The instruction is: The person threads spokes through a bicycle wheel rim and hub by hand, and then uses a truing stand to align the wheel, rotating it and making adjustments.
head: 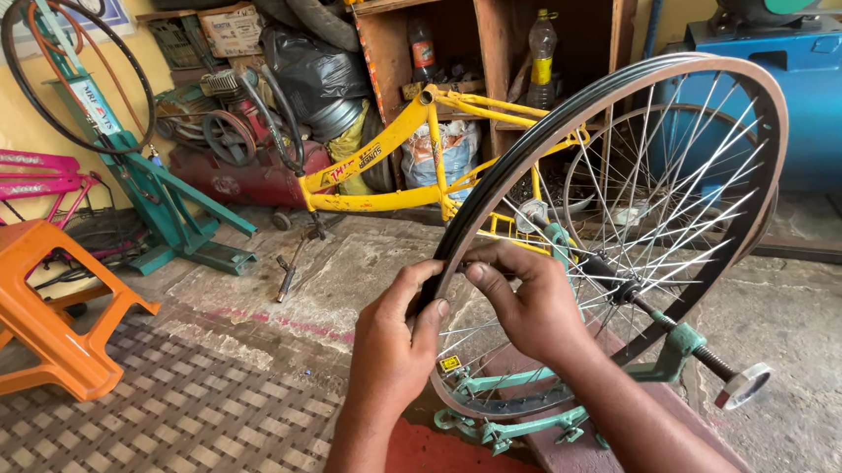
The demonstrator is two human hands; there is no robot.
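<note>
A spoked bicycle wheel (727, 96) with a black rim strip stands in a green truing stand (676, 347) in front of me. My left hand (394, 342) grips the near edge of the rim, thumb on the black strip. My right hand (534, 303) holds the rim just beside it, fingers curled over the strip and among the spokes. The two hands nearly touch at the rim's near left side.
A yellow bicycle frame (406, 159) lies behind the wheel. An orange plastic stool (21, 314) stands at the left, with a green stand (157, 201) and a pink frame (2, 177) behind. A wooden shelf (495, 24) with bottles and a blue compressor (826, 90) line the back.
</note>
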